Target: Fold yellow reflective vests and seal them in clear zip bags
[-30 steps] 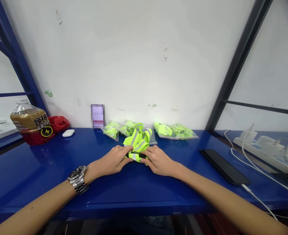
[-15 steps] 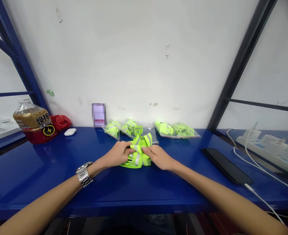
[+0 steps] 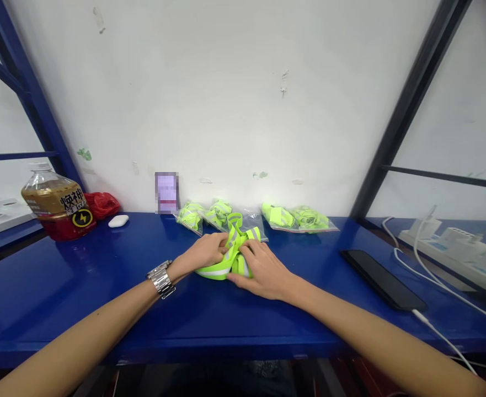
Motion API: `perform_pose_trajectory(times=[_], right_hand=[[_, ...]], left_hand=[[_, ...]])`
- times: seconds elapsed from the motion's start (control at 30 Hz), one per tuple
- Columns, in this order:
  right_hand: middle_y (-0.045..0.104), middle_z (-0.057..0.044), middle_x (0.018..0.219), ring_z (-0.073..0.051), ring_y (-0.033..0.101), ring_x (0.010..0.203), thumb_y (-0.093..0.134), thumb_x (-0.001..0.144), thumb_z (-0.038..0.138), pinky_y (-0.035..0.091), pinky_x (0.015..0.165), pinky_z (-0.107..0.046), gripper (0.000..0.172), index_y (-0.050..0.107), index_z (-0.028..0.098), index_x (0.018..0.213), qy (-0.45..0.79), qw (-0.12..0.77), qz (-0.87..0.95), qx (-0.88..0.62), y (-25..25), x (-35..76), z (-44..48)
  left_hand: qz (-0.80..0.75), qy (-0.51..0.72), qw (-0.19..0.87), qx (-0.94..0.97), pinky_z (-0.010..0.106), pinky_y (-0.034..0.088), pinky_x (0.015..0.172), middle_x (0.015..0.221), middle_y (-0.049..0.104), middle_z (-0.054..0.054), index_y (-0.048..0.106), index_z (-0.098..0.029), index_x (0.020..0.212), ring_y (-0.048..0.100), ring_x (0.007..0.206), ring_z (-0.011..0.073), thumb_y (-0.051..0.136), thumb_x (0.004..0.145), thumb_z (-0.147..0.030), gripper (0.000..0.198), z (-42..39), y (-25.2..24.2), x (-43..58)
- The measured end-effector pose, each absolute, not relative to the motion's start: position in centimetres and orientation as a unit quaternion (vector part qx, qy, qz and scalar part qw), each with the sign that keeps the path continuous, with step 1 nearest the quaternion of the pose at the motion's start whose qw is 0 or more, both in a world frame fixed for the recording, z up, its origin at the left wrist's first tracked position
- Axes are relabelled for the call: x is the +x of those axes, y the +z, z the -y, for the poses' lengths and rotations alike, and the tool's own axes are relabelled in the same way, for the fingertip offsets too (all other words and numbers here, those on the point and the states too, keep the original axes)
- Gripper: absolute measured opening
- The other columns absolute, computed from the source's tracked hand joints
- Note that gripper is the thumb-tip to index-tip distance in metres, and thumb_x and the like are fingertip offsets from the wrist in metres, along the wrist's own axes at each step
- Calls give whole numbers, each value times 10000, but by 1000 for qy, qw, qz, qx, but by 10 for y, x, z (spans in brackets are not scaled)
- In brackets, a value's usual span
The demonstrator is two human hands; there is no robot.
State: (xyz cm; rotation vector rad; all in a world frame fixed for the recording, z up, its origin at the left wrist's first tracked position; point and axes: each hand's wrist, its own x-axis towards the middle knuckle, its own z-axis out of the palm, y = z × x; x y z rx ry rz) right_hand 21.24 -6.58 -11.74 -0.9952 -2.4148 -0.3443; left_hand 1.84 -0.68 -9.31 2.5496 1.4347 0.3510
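A loose bundle of neon-yellow reflective straps (image 3: 235,237) with grey-silver stripes lies on the blue table, one loop standing up at the back. My left hand (image 3: 205,252), a metal watch at its wrist, pinches the bundle's left side; its fingertips are partly hidden among the folds. From the right, my right hand (image 3: 265,271) grips the front of the bundle, its thumb low and its fingers bent over the top. Just behind lie clear plastic bags holding similar straps: two on the left (image 3: 191,215) and a wider bag (image 3: 296,218) on the right.
A large drink bottle (image 3: 58,204), a red plastic bag (image 3: 102,205) and a white earbud case (image 3: 118,221) are at the left. A phone (image 3: 167,193) leans on the wall. Another phone (image 3: 381,278), on a cable, lies right, near a white power strip (image 3: 453,248).
My right hand has shifted lower and spread round the front of the bundle. My left hand has moved slightly right and up. The straps are folded differently, with a band now stretching out front left.
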Motion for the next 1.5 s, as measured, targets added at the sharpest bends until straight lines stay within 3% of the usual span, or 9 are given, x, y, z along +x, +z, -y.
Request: perform_pose_trajectory(times=[0.23, 0.37, 0.63, 0.83, 1.0, 1.07, 1.2, 1.33, 1.5], right_hand=[[538, -129, 861, -246, 504, 841, 497, 904, 476, 461, 756, -378, 392, 592, 97, 896, -152, 183, 910, -339, -124, 216, 58], [548, -124, 880, -235, 524, 842, 482, 922, 456, 456, 736, -358, 372, 588, 100, 947, -128, 188, 913, -340, -125, 217, 56], [657, -104, 922, -224, 583, 856, 468, 938, 436, 401, 738, -319, 342, 629, 148, 1031, 14, 236, 897, -374, -115, 224, 48], [634, -29, 771, -153, 549, 672, 426, 957, 418, 360, 631, -258, 334, 603, 161, 837, 165, 294, 872, -354, -110, 226, 57], [505, 50, 612, -140, 482, 544, 387, 962, 466, 352, 557, -248, 319, 478, 188, 1089, 227, 346, 817, -401, -118, 219, 69], [465, 57, 583, -146, 470, 524, 368, 971, 451, 359, 535, -251, 302, 454, 190, 1095, 190, 351, 813, -424, -123, 215, 71], [559, -114, 971, -233, 543, 908, 377, 978, 332, 444, 755, -358, 231, 541, 172, 1000, -47, 385, 826, -408, -125, 212, 71], [576, -106, 924, -229, 528, 883, 314, 991, 294, 450, 786, -376, 276, 549, 153, 1029, -119, 315, 872, -355, -116, 213, 79], [570, -156, 1040, -300, 526, 984, 492, 845, 622, 470, 817, -428, 592, 500, 117, 1156, -127, 195, 914, -332, -111, 214, 82]], left_hand=[[-502, 175, 5, 847, 335, 395, 737, 802, 530, 71, 536, -175, 763, 518, 814, 226, 380, 927, -285, 251, 18, -103, 19], [-424, 262, -35, 866, 383, 420, 861, 1020, 552, 113, 543, -147, 1077, 516, 953, 230, 247, 993, -320, 353, 31, -109, 13], [-276, 180, 33, 943, 387, 380, 1036, 1351, 460, 109, 333, -213, 1382, 430, 1237, 236, 407, 959, -442, 487, 49, -101, -12], [-302, 194, 24, 933, 370, 435, 906, 1185, 566, 122, 445, -173, 1224, 549, 1076, 245, 381, 963, -461, 394, 51, -100, -10], [-368, 159, 84, 912, 303, 411, 680, 820, 604, 45, 508, -161, 1002, 575, 736, 195, 317, 955, -544, 431, 56, -92, -6], [-383, 140, 102, 907, 301, 400, 676, 797, 600, 45, 522, -159, 1005, 569, 738, 202, 295, 949, -571, 473, 54, -87, -4], [-371, 84, 119, 917, 316, 402, 677, 754, 569, 44, 532, -165, 884, 542, 709, 201, 246, 940, -601, 524, 39, -80, -2], [-371, 81, 60, 923, 377, 416, 786, 763, 513, 62, 506, -175, 726, 500, 812, 231, 227, 937, -605, 554, 27, -87, -4], [-413, 155, -55, 896, 395, 432, 752, 979, 497, 107, 526, -144, 1087, 478, 849, 236, 253, 953, -563, 518, 28, -110, -3]])
